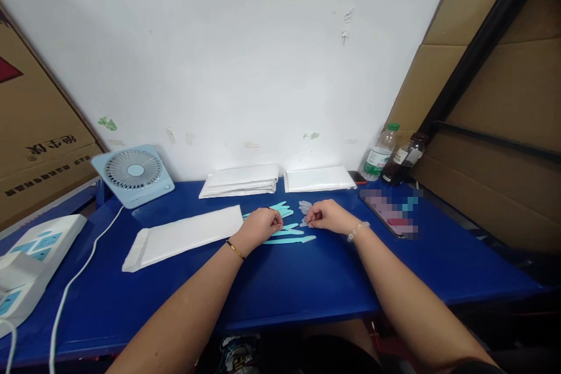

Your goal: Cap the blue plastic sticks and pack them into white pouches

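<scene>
Both my hands rest on the blue table (307,286) near its middle. My left hand (262,224) is curled into a loose fist, lying on several light teal plastic pieces (289,238) shaped like small knives. My right hand (325,215) is also curled, its fingertips pinched beside some small clear plastic pieces (305,207). What either hand holds is too small to make out. A long white padded envelope (184,235) lies just left of my left hand.
Two stacks of white envelopes (240,180) (319,178) lie against the wall. A light blue desk fan (134,173) stands at back left, a white power strip (26,263) with cable at far left. Two bottles (379,153) (405,159) and a phone (390,210) sit right. Cardboard boxes (504,105) flank both sides.
</scene>
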Tool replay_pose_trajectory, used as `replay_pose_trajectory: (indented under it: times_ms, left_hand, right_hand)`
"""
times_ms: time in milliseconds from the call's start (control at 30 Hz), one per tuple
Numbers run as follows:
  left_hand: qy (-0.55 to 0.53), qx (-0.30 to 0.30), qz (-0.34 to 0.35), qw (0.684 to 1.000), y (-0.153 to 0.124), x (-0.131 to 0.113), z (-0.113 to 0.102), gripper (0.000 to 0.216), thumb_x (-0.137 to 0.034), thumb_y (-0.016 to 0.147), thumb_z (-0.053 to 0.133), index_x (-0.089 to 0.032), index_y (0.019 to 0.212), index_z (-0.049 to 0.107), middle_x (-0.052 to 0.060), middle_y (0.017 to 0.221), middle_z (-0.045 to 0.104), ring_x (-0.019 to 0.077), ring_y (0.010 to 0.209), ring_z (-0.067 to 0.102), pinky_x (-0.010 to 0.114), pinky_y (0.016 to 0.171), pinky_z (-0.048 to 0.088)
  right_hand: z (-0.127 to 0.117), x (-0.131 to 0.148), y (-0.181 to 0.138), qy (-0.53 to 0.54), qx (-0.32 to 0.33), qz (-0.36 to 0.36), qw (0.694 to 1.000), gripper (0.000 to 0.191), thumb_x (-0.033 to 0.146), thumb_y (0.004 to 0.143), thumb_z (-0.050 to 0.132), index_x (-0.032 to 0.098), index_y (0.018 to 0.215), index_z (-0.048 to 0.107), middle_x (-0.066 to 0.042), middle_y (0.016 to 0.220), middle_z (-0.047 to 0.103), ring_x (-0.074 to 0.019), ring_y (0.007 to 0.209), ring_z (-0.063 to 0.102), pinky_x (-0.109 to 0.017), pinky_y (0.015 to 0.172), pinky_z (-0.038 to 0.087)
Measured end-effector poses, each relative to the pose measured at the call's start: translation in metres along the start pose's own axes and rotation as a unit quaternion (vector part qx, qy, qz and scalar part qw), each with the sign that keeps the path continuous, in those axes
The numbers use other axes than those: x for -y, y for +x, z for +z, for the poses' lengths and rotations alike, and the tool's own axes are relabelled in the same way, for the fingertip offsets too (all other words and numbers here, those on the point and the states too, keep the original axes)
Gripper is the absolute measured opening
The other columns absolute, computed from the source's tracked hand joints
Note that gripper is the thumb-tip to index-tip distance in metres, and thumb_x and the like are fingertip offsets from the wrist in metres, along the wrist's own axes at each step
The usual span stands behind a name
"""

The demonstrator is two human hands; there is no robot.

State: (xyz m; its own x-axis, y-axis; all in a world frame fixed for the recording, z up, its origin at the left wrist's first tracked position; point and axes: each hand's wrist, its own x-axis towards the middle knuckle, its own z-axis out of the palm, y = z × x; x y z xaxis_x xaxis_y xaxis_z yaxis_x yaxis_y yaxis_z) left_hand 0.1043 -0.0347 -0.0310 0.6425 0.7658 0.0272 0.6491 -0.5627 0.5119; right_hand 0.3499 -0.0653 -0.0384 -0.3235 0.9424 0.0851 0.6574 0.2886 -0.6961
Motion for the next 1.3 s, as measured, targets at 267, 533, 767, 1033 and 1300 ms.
replay_pose_trajectory:
  times_ms: [267, 533, 767, 1033, 1300]
  left_hand:
    - [-0.011, -0.012, 0.020, 1.000, 0.003, -0.003, 0.007, 0.016, -0.029, 0.078, 0.054, -0.019, 0.077, 0.067, 0.005, 0.078, 0.068, 0.0170, 0.070, 0.059, 0.024, 0.060, 0.037]
    - [-0.034, 0.001, 0.035, 0.999, 0.003, 0.012, 0.000, 0.016, -0.033, 0.073, 0.061, -0.020, 0.080, 0.068, 0.003, 0.078, 0.066, 0.0168, 0.070, 0.059, 0.024, 0.061, 0.041]
    - [-0.029, 0.004, 0.037, 0.999, 0.004, 0.013, 0.000, 0.014, -0.026, 0.075, 0.057, -0.020, 0.079, 0.068, 0.003, 0.076, 0.066, 0.0164, 0.069, 0.059, 0.024, 0.060, 0.040]
    - [-0.007, 0.005, 0.039, 0.999, 0.003, 0.008, -0.002, 0.013, -0.023, 0.076, 0.057, -0.019, 0.081, 0.068, 0.003, 0.078, 0.067, 0.0159, 0.070, 0.059, 0.023, 0.060, 0.040]
    - [0.018, 0.010, 0.042, 0.999, 0.007, 0.007, 0.007, 0.011, -0.022, 0.076, 0.059, -0.020, 0.081, 0.068, 0.000, 0.077, 0.068, 0.0137, 0.070, 0.060, 0.021, 0.061, 0.040]
  right_hand:
    - [0.009, 0.001, 0.004, 0.004, -0.011, -0.030, 0.999, 0.007, 0.021, 0.070, 0.068, 0.022, 0.075, 0.073, 0.000, 0.070, 0.071, -0.0164, 0.063, 0.066, -0.025, 0.057, 0.048]
    - [0.007, -0.004, 0.004, -0.008, -0.034, -0.034, 0.999, 0.015, 0.014, 0.068, 0.065, 0.021, 0.078, 0.073, -0.001, 0.069, 0.069, -0.0152, 0.063, 0.065, -0.024, 0.059, 0.048]
    - [0.009, -0.003, 0.005, -0.021, -0.036, -0.028, 0.999, 0.016, 0.016, 0.067, 0.065, 0.020, 0.081, 0.072, 0.000, 0.068, 0.067, -0.0142, 0.061, 0.061, -0.023, 0.058, 0.046]
    - [0.011, 0.002, 0.005, -0.002, -0.031, -0.019, 0.999, 0.014, 0.017, 0.069, 0.064, 0.019, 0.081, 0.071, -0.001, 0.067, 0.068, -0.0138, 0.062, 0.062, -0.023, 0.059, 0.047]
    - [0.023, 0.009, 0.007, 0.052, -0.003, -0.024, 0.998, 0.014, 0.015, 0.068, 0.064, 0.018, 0.081, 0.068, -0.001, 0.070, 0.070, -0.0153, 0.067, 0.067, -0.024, 0.064, 0.051]
